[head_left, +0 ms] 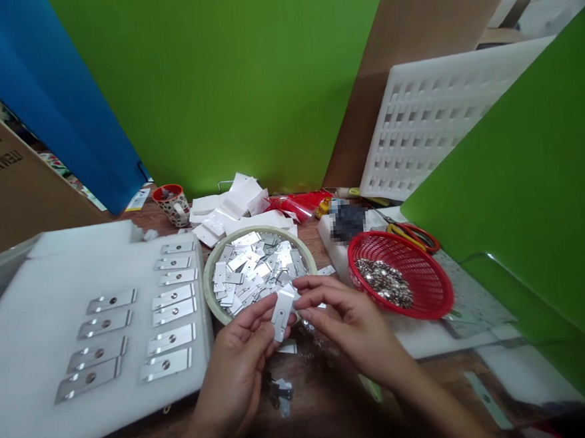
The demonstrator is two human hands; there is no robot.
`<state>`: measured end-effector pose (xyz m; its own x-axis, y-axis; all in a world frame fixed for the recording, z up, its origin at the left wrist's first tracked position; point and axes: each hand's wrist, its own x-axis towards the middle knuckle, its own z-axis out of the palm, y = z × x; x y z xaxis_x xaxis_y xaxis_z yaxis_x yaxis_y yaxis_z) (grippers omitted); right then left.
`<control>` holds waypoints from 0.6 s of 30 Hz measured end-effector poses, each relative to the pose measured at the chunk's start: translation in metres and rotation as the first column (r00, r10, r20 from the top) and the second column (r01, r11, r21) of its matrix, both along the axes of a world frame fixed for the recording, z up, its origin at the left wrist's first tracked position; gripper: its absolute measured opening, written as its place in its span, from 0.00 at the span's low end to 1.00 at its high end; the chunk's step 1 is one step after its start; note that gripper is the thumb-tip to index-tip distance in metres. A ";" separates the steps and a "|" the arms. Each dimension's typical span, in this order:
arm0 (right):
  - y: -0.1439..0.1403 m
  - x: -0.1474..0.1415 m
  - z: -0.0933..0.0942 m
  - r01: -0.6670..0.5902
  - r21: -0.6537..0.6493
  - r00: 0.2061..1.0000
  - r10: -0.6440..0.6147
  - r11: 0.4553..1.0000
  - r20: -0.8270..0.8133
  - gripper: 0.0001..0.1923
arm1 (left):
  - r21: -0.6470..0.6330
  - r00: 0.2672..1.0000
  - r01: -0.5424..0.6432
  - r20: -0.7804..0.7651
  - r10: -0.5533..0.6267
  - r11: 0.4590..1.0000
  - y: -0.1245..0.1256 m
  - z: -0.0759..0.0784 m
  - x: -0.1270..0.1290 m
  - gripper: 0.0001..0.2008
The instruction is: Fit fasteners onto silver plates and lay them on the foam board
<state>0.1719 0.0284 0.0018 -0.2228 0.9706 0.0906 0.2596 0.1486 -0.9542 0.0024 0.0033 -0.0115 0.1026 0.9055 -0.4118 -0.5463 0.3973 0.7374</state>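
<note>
A flat silver metal plate (282, 313) with a small hole is pinched between the thumb and fingers of my left hand (239, 353). My right hand (354, 321) meets the plate's right edge with bent fingertips; whatever they pinch there is too small to make out. Just behind both hands stands a round pale-green bowl (209, 285), heaped with similar metal plates (248, 265). To the right, a red plastic basket (435, 289) holds many small shiny metal pieces (384, 282).
On the left, a white foam block (23, 318) carries metal plates (170, 364) in two columns. A patterned mug (174, 210), white paper pieces (236, 206) and scissors (418, 235) lie farther back. Green panels (233, 83) wall the table. Loose metal pieces (283, 396) lie near me.
</note>
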 end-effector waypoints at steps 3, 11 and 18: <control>0.003 -0.006 -0.001 -0.022 -0.047 0.999 0.019 0.999 -0.051 0.04 | 0.047 0.999 0.007 -0.050 -0.004 0.999 0.000 -0.004 0.000 0.17; 0.006 -0.013 0.000 -0.053 0.017 0.998 0.053 0.998 -0.030 0.06 | 0.071 0.981 0.080 -0.182 -0.066 0.994 0.000 -0.011 -0.002 0.15; 0.004 -0.009 0.000 -0.032 0.002 0.999 0.032 0.999 -0.028 0.07 | 0.038 0.962 0.160 -0.228 -0.148 0.986 0.002 -0.010 0.000 0.12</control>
